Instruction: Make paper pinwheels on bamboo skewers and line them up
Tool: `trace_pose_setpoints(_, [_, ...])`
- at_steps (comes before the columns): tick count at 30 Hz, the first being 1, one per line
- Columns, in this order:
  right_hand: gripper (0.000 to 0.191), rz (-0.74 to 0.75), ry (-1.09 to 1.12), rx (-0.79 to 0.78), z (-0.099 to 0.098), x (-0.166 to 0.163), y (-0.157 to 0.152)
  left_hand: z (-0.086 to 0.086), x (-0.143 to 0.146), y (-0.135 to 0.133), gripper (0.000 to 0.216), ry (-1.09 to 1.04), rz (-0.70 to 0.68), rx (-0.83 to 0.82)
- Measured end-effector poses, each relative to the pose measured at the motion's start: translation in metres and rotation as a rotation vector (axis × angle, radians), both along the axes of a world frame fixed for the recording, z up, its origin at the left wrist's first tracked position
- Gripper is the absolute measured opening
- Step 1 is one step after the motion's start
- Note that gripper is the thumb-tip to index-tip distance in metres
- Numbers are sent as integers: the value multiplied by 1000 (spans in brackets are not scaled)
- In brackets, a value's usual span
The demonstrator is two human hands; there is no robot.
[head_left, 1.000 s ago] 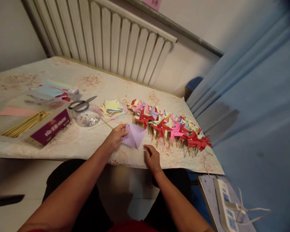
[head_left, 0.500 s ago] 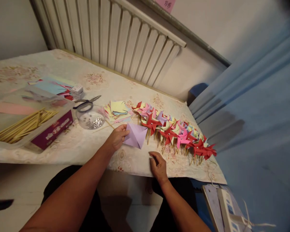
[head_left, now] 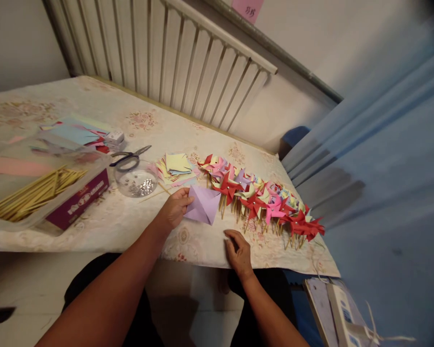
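Between the thumb and fingers of my left hand (head_left: 175, 208) is a purple paper square (head_left: 203, 206) with slits running in from its corners. My right hand (head_left: 239, 251) rests at the table's front edge, fingers curved and apart from the thumb, holding nothing I can see. Finished paper pinwheels (head_left: 253, 201) in red, pink, cream and purple lie in a long row to the right of the square. Behind my left hand sits a stack of cut paper squares (head_left: 177, 164), and a thin stick (head_left: 164, 188) lies close to that hand.
A round clear dish (head_left: 135, 183) holds small shiny fasteners, with scissors (head_left: 130, 156) behind it. Left of these stands a clear plastic box (head_left: 75, 200) of wooden sticks. Coloured sheets (head_left: 75, 130) and a small white box (head_left: 115, 139) lie farther back. A power strip (head_left: 342, 313) is at the lower right.
The view has shifted very slightly. Both hands keep nearly the same pose, and the purple paper square stays in my left hand.
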State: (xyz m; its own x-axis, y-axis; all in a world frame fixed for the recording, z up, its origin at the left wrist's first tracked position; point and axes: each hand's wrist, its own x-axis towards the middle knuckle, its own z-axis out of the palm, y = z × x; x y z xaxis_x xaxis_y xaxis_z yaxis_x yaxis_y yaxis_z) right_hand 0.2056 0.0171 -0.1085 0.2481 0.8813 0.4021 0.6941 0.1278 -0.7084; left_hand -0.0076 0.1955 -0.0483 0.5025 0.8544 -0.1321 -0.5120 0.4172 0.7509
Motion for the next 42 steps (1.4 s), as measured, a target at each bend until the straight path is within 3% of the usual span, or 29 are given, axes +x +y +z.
trace_pose_setpoints(10, [18, -57, 113, -81, 11, -5, 5, 9, 3, -3, 40, 48, -24, -13])
trace_pose_setpoints(16, [29, -60, 532, -204, 32, -21, 33, 8, 5, -2, 35, 41, -19, -24])
trace_pose_setpoints(26, [36, 54, 1061, -188, 60, -79, 93, 2, 6, -2, 32, 64, -11, 6])
trace_pose_setpoints(32, [35, -57, 1094, -197, 56, -80, 103, -3, 1, -2, 29, 98, -32, 76])
trace_pose_setpoints(39, [31, -117, 1038, -180, 65, -62, 107, 3, -16, -5, 63, 163, -63, 219])
trace_pose_setpoints(42, [32, -113, 1047, -166, 71, -55, 108, 6, -23, -7, 58, 192, -108, 321])
